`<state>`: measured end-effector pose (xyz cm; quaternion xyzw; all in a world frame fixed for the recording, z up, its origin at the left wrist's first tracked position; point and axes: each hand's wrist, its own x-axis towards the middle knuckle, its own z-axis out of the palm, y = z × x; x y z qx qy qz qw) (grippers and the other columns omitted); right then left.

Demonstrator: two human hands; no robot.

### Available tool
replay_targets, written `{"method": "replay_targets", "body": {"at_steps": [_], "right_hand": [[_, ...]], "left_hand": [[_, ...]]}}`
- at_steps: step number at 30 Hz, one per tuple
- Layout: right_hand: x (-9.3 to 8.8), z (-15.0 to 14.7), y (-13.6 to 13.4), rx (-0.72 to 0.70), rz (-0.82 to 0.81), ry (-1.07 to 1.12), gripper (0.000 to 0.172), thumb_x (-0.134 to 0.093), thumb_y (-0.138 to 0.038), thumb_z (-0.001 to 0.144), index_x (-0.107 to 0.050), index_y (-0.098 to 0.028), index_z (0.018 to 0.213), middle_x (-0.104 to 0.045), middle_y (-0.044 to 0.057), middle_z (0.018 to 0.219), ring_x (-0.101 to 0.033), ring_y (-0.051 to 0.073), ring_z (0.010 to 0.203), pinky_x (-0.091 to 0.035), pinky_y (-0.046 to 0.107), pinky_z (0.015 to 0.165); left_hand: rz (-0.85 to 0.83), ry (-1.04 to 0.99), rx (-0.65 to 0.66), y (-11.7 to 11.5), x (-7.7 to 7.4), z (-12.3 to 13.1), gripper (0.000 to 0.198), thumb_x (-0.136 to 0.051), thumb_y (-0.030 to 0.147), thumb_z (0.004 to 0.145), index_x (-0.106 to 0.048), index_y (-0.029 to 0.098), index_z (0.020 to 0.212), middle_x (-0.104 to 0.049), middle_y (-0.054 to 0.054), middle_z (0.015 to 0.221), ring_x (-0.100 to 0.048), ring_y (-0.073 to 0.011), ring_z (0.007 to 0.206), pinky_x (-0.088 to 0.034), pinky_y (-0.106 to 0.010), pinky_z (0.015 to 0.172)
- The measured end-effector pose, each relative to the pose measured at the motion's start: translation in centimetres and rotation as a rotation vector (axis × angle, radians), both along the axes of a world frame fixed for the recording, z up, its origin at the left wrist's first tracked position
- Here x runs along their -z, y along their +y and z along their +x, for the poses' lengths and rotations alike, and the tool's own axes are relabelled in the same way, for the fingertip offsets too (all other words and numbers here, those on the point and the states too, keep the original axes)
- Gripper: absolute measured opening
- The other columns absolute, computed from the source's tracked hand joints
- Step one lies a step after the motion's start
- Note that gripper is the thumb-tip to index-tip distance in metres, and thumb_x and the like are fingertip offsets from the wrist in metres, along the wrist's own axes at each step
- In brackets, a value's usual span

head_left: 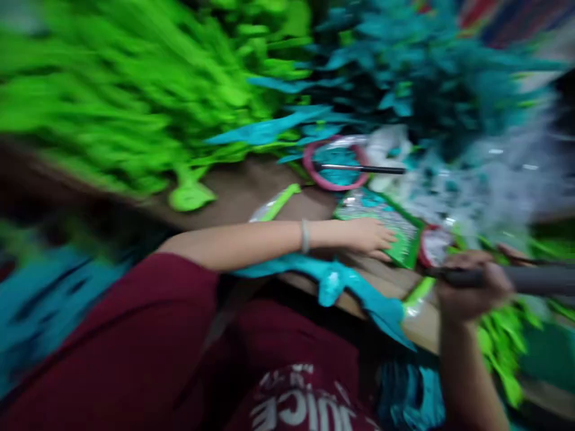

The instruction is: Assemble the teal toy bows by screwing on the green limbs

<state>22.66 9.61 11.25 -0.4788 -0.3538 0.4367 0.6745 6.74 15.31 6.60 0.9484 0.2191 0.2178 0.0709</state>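
My left hand [366, 236] lies flat with its fingers stretched out, at the edge of a green-framed tray [406, 230] filled with small silvery pieces. My right hand [476, 284] is closed around a dark grey cylindrical tool [539, 279] with a narrower black end pointing left. Just left of that end is a small red-rimmed bowl [433, 245] with pale contents. A turquoise animal-shaped piece [332, 281] lies across the work surface, nearest to me, below my left forearm. The view is smeared by motion, so fine details are lost.
Bright green pieces [112, 90] heap up at the back left, with turquoise pieces [413, 66] at the back right. A pink-rimmed bowl [309, 161] has a thin black-handled tool [381, 170] across it. Whitish translucent plastic [489, 173] lies at right.
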Motion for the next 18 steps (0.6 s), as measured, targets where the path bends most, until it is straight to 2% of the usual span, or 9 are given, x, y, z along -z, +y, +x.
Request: {"method": "replay_targets", "body": {"at_steps": [1,3,5,8,10,13,16,18], "right_hand": [[-0.9,2.0,-0.6,0.055,0.166,-0.077,0.015,-0.071,-0.031,0.076,-0.062,-0.029,0.087,-0.058,-0.006,0.060,-0.054,0.012,0.051,-0.045,0.027,0.050],[-1.4,4.6,-1.3,0.065,0.340,-0.232,0.018,-0.065,-0.027,0.072,-0.060,-0.028,0.089,-0.050,-0.008,0.052,-0.047,0.012,0.044,-0.042,0.027,0.047],[-0.8,6.1,-1.6,0.053,0.338,-0.319,0.023,-0.062,-0.027,0.074,-0.058,-0.027,0.096,-0.052,-0.008,0.055,-0.049,0.014,0.046,-0.043,0.029,0.049],[0.4,7.6,-2.2,0.093,0.308,-0.370,0.027,-0.062,-0.027,0.076,-0.056,-0.028,0.102,-0.054,-0.008,0.056,-0.051,0.015,0.047,-0.045,0.030,0.050],[0.8,8.1,-2.3,0.089,0.295,-0.372,0.028,-0.063,-0.027,0.077,-0.055,-0.029,0.104,-0.054,-0.008,0.057,-0.052,0.015,0.048,-0.045,0.030,0.051],[1.1,7.6,-0.9,0.029,0.280,-0.353,0.033,-0.064,-0.030,0.080,-0.052,-0.028,0.111,-0.055,-0.009,0.059,-0.055,0.015,0.050,-0.048,0.031,0.054],[1.7,5.9,2.4,-0.020,0.271,-0.369,0.033,-0.067,-0.031,0.082,-0.051,-0.026,0.110,-0.059,-0.009,0.063,-0.059,0.013,0.053,-0.050,0.030,0.058],[2.4,4.6,5.0,-0.042,0.285,-0.375,0.032,-0.068,-0.031,0.081,-0.052,-0.024,0.108,-0.060,-0.009,0.063,-0.059,0.012,0.053,-0.049,0.028,0.057]], "left_hand": [[0.030,0.018,0.077,1.4,0.6,0.4,0.023,-0.061,0.036,0.095,-0.076,0.019,0.099,-0.074,-0.008,0.119,-0.064,-0.0177,0.115,-0.046,-0.027,0.091],[0.082,0.045,0.175,3.7,2.1,0.4,0.028,-0.055,0.036,0.099,-0.074,0.017,0.108,-0.073,-0.010,0.122,-0.064,-0.0191,0.118,-0.043,-0.029,0.098],[0.111,0.072,0.213,5.3,3.4,-0.8,0.038,-0.047,0.039,0.102,-0.069,0.014,0.120,-0.068,-0.014,0.131,-0.062,-0.0218,0.124,-0.038,-0.034,0.106],[0.038,0.194,0.141,6.0,4.4,-3.4,0.049,-0.038,0.048,0.104,-0.061,0.018,0.134,-0.056,-0.012,0.146,-0.051,-0.0218,0.137,-0.029,-0.037,0.116],[0.005,0.230,0.081,5.8,4.4,-3.8,0.054,-0.034,0.052,0.104,-0.061,0.016,0.134,-0.056,-0.013,0.146,-0.049,-0.0226,0.139,-0.029,-0.038,0.117],[0.013,0.235,0.119,5.9,4.0,-1.5,0.053,-0.035,0.051,0.104,-0.061,0.017,0.134,-0.054,-0.012,0.148,-0.046,-0.0226,0.141,-0.028,-0.039,0.118],[0.030,0.299,0.172,7.1,3.5,1.4,0.049,-0.040,0.050,0.103,-0.062,0.018,0.133,-0.054,-0.010,0.148,-0.048,-0.0220,0.140,-0.026,-0.040,0.119],[0.068,0.363,0.139,7.9,2.9,1.6,0.047,-0.045,0.049,0.101,-0.067,0.014,0.124,-0.062,-0.013,0.140,-0.054,-0.0249,0.134,-0.032,-0.041,0.116]]}}
